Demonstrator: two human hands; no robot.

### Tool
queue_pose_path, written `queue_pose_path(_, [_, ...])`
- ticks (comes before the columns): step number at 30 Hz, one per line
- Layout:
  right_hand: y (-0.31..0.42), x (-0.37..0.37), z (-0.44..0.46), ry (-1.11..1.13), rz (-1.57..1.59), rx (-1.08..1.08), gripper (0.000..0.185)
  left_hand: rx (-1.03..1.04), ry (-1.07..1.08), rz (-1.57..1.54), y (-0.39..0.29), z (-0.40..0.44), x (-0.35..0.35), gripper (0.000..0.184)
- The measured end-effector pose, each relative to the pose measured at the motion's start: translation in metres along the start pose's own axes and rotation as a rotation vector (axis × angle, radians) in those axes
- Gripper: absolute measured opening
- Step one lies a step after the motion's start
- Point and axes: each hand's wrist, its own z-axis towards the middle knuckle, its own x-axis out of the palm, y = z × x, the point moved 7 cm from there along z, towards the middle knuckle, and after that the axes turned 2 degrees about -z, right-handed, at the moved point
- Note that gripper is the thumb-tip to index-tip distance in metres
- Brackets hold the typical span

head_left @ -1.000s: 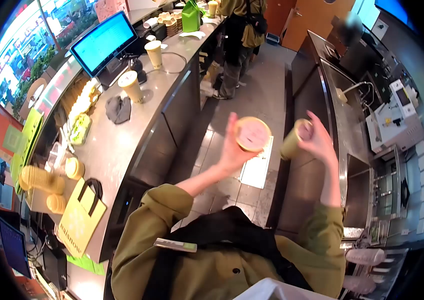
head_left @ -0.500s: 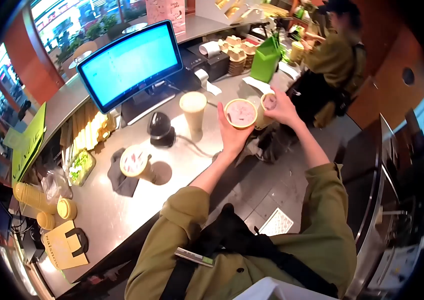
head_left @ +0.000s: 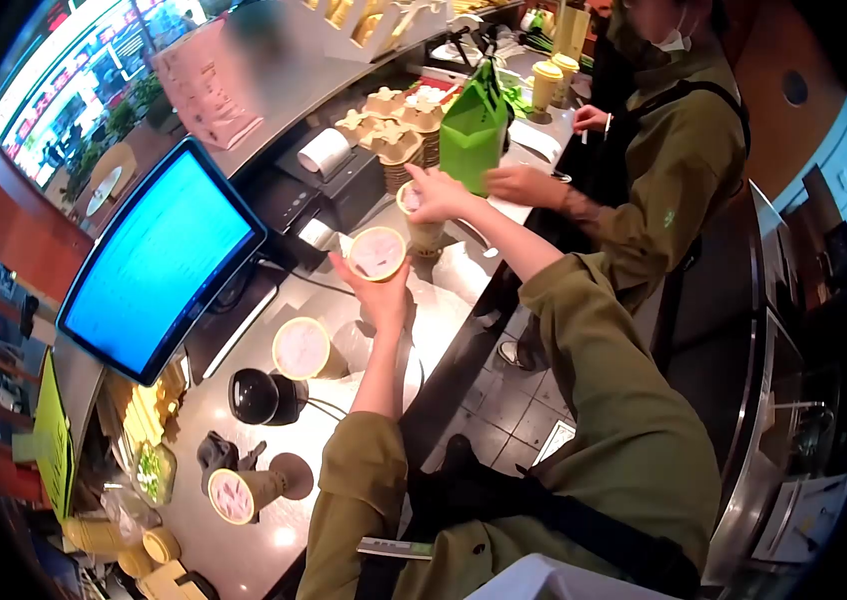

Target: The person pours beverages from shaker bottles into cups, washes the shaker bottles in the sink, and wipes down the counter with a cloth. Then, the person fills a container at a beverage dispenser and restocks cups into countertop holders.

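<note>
My left hand (head_left: 381, 293) is wrapped around a drink cup (head_left: 378, 254) with a yellowish rim and a pale pink top, held above the counter. Further out, my right hand (head_left: 438, 195) grips the upper part of a second drink cup (head_left: 428, 238), which is at the counter beside the printer; its base is hard to make out. Two similar filled cups stand nearer on the counter: one cup (head_left: 302, 348) by the black scanner (head_left: 254, 397), another cup (head_left: 234, 497) close to a dark cloth (head_left: 219, 452).
A monitor (head_left: 169, 265) stands at left. Behind my right hand are a printer (head_left: 309, 185), stacked cardboard cup carriers (head_left: 394, 125) and a green bag (head_left: 474, 145). A co-worker's hand (head_left: 529, 187) is close to my right hand. Lidded cups (head_left: 547, 85) stand at the far end.
My view has turned and moved toward the far counter. My right hand has carried its cup from beside the left-hand cup to near the cup carriers. The co-worker now reaches in close by.
</note>
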Motion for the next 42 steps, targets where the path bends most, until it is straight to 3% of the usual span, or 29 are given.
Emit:
queue_pose_path(4, [0.004, -0.009, -0.014, -0.031, 0.034, 0.013, 0.106, 0.008, 0.019, -0.011, 0.012, 0.005, 0.005, 0.112])
queue_pose_path(6, [0.01, -0.027, -0.046, -0.357, 0.259, -0.014, 0.095, 0.1, 0.006, 0.156, 0.009, 0.009, 0.005, 0.115])
queue_pose_path(7, [0.021, -0.039, -0.079, -0.48, 0.407, -0.042, 0.081, 0.088, 0.021, 0.072, 0.01, 0.013, 0.004, 0.114])
queue_pose_path(10, [0.05, -0.048, -0.208, -0.648, 0.572, -0.043, 0.055, 0.123, 0.056, 0.004, 0.017, 0.015, 0.009, 0.121])
queue_pose_path(12, [0.043, -0.017, -0.293, -0.669, 0.634, 0.069, 0.054, 0.188, 0.153, 0.175, 0.026, 0.016, 0.008, 0.127])
queue_pose_path(13, [0.04, -0.004, -0.342, -0.659, 0.63, 0.205, 0.054, 0.055, 0.124, 0.228, 0.015, 0.007, 0.002, 0.128])
queue_pose_path(16, [0.024, 0.061, -0.504, -0.79, 0.738, 0.634, 0.049, -0.098, 0.023, 0.046, -0.029, -0.059, -0.014, 0.114])
queue_pose_path(18, [0.031, 0.1, -0.606, -0.894, 0.795, 0.937, 0.048, 0.013, 0.084, -0.09, -0.066, -0.138, -0.003, 0.101])
queue_pose_path(20, [0.055, 0.126, -0.686, -0.968, 0.728, 1.138, 0.046, 0.147, 0.276, -0.191, -0.089, -0.221, 0.016, 0.085])
queue_pose_path(22, [0.081, 0.133, -0.744, -1.154, 0.542, 1.102, 0.046, 0.16, 0.512, -0.445, -0.166, -0.304, 0.03, 0.08])
queue_pose_path(24, [0.105, 0.122, -0.788, -1.293, 0.497, 1.188, 0.051, -0.05, 0.83, -0.651, -0.213, -0.395, 0.04, 0.079])
queue_pose_path(26, [0.139, 0.084, -0.844, -1.464, 0.339, 1.258, 0.051, -0.059, 1.095, -0.748, -0.273, -0.485, 0.029, 0.075])
queue_pose_path(29, [0.202, 0.078, -0.965, -1.61, 0.112, 1.442, 0.049, 0.014, 1.543, -0.867, -0.344, -0.633, -0.019, 0.068])
queue_pose_path(30, [0.225, 0.086, -1.01, -1.667, 0.025, 1.511, 0.048, -0.093, 1.661, -0.957, -0.364, -0.678, -0.042, 0.066])
queue_pose_path(33, [0.34, 0.109, -1.172, -1.935, -0.432, 1.841, 0.039, -0.109, 1.959, -1.211, -0.418, -0.814, -0.122, 0.06])
queue_pose_path(34, [0.384, 0.104, -1.226, -1.856, -0.705, 2.087, 0.038, -0.14, 2.054, -1.251, -0.431, -0.861, -0.149, 0.059])
queue_pose_path(35, [0.418, 0.101, -1.284, -1.907, -1.035, 1.98, 0.034, -0.2, 2.149, -1.364, -0.442, -0.915, -0.175, 0.053])
queue_pose_path(36, [0.441, 0.095, -1.346, -1.96, -1.136, 2.049, 0.037, -0.179, 2.327, -1.23, -0.446, -0.973, -0.199, 0.046])
queue_pose_path(37, [0.462, 0.064, -1.385, -1.878, -1.279, 2.04, 0.043, 0.02, 2.387, -1.342, -0.487, -1.001, -0.23, 0.041])
queue_pose_path(38, [0.471, 0.031, -1.42, -1.798, -1.346, 2.028, 0.051, 0.165, 2.425, -1.439, -0.505, -1.048, -0.253, 0.043])
queue_pose_path(39, [0.472, 0.02, -1.475, -1.922, -1.222, 2.026, 0.058, 0.306, 2.454, -1.543, -0.522, -1.095, -0.275, 0.045])
queue_pose_path(40, [0.47, 0.007, -1.523, -1.866, -1.138, 2.137, 0.072, 0.331, 2.516, -1.496, -0.554, -1.133, -0.292, 0.048])
queue_pose_path(41, [0.465, 0.002, -1.563, -1.843, -1.002, 2.233, 0.074, 0.353, 2.579, -1.435, -0.583, -1.167, -0.308, 0.051])
queue_pose_path(42, [0.457, 0.001, -1.592, -1.813, -0.853, 2.329, 0.076, 0.214, 2.634, -1.405, -0.606, -1.197, -0.321, 0.058])
